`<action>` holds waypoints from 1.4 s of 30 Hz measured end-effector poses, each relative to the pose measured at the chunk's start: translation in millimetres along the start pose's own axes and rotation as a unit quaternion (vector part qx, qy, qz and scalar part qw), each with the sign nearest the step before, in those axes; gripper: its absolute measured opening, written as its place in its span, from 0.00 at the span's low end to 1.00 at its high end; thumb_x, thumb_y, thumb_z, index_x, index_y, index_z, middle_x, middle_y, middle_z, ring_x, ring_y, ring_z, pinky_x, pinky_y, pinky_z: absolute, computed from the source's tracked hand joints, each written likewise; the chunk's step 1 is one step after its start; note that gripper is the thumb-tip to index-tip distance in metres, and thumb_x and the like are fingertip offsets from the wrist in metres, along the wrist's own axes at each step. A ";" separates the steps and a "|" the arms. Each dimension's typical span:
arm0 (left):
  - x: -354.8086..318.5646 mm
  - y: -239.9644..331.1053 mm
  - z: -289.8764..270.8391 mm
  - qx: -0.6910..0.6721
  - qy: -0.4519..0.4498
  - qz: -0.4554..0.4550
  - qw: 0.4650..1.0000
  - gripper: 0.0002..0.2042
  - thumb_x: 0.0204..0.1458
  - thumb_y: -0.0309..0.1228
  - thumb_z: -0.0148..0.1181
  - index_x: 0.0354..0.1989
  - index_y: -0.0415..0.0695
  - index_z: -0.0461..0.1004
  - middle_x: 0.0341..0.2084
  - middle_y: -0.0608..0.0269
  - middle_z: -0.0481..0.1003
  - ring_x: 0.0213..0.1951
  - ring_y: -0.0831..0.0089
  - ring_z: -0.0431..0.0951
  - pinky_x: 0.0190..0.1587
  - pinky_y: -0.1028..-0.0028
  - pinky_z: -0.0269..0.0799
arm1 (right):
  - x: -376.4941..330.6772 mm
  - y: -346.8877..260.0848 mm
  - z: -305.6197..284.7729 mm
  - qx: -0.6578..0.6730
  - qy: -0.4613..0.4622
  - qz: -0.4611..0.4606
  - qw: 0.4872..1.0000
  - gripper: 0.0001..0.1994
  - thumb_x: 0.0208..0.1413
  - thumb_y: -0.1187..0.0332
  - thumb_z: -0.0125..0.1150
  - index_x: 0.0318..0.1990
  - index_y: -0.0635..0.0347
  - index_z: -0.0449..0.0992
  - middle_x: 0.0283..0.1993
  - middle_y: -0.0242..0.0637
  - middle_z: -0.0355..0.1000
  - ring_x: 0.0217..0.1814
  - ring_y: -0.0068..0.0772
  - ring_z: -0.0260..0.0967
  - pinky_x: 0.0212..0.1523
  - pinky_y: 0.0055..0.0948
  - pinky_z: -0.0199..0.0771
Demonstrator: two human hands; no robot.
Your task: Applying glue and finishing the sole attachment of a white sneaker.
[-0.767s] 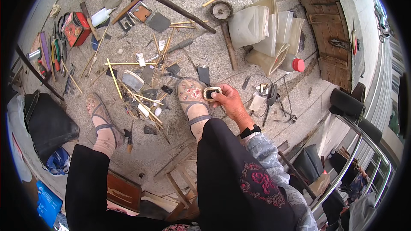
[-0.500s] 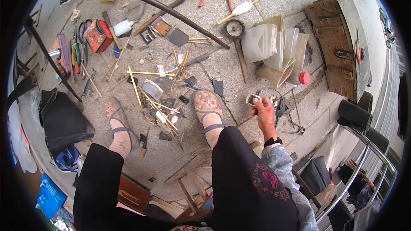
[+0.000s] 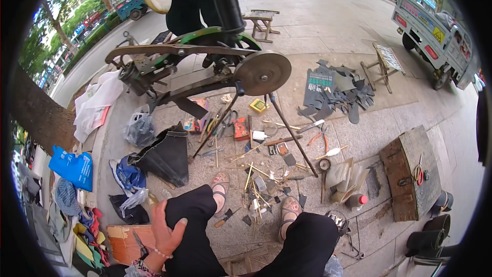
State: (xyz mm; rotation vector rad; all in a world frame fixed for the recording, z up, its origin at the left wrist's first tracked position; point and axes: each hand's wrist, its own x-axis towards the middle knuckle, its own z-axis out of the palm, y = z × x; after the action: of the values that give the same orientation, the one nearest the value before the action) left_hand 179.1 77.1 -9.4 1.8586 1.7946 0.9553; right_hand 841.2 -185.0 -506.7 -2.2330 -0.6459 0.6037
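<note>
Head view: left hand (image 3: pixel 165 233) is resting on the black-trousered left knee (image 3: pixel 193 215), probably for support — grip spread, seemingly empty; right hand lying out of sight, its grip untellable.

Paved ground (image 3: pixel 359 141) bears sticks (image 3: pixel 249 175), dark scraps (image 3: pixel 353 112), pliers (image 3: pixel 326 144), wooden chest (image 3: pixel 410 172).

Beyond the fingers (image 3: pixel 160 214), leftward, I see a thick brown tree trunk (image 3: pixel 41 95); far right of them, a boxy grey vehicle (image 3: pixel 423 33).
</note>
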 end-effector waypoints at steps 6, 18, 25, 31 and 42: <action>-26.3 16.0 -31.9 0.103 0.035 0.027 0.994 0.32 0.44 0.40 0.65 0.56 0.35 0.61 0.48 0.44 0.65 0.50 0.47 0.67 0.52 0.59 0.65 | -85.2 -148.3 81.4 0.100 -0.090 0.177 0.975 0.06 0.56 0.69 0.54 0.36 0.62 0.72 0.21 0.31 0.68 0.16 0.23 0.63 0.17 0.23 0.61; -56.6 5.9 -49.8 0.103 0.067 -0.006 0.992 0.33 0.45 0.44 0.64 0.57 0.38 0.63 0.50 0.47 0.65 0.50 0.49 0.68 0.51 0.59 0.66 | -144.2 -487.5 10.3 0.350 -0.086 0.042 0.932 0.10 0.58 0.61 0.52 0.29 0.56 0.70 0.20 0.27 0.62 0.20 0.22 0.58 0.19 0.24 0.58; -58.3 -3.2 -42.1 0.057 0.064 0.009 0.996 0.33 0.48 0.49 0.60 0.58 0.41 0.62 0.47 0.48 0.65 0.47 0.49 0.69 0.49 0.57 0.67 | -136.4 -612.8 14.4 0.460 -0.155 -0.070 0.872 0.09 0.55 0.63 0.58 0.31 0.58 0.69 0.23 0.31 0.64 0.22 0.24 0.62 0.22 0.25 0.63; -46.7 -32.8 -51.3 -0.047 0.038 0.003 0.998 0.33 0.48 0.48 0.62 0.58 0.38 0.63 0.48 0.47 0.67 0.51 0.51 0.69 0.52 0.61 0.66 | -226.9 -701.0 26.6 0.417 -0.311 -0.239 0.820 0.07 0.57 0.68 0.56 0.29 0.59 0.68 0.18 0.29 0.64 0.15 0.19 0.60 0.18 0.18 0.60; 65.1 -83.4 -135.5 -0.332 0.176 -0.193 0.906 0.48 0.43 0.43 0.71 0.67 0.36 0.45 0.59 0.39 0.58 0.41 0.69 0.76 0.38 0.74 0.74 | -288.4 -645.5 85.9 0.275 -0.505 -0.226 0.786 0.05 0.55 0.72 0.59 0.31 0.63 0.72 0.20 0.28 0.68 0.18 0.16 0.63 0.20 0.18 0.64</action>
State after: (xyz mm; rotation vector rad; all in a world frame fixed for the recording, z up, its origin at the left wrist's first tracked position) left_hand 21.8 125.3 40.4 0.9145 1.6287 1.5577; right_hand 399.0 80.0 -15.3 -1.0058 -1.2649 1.5076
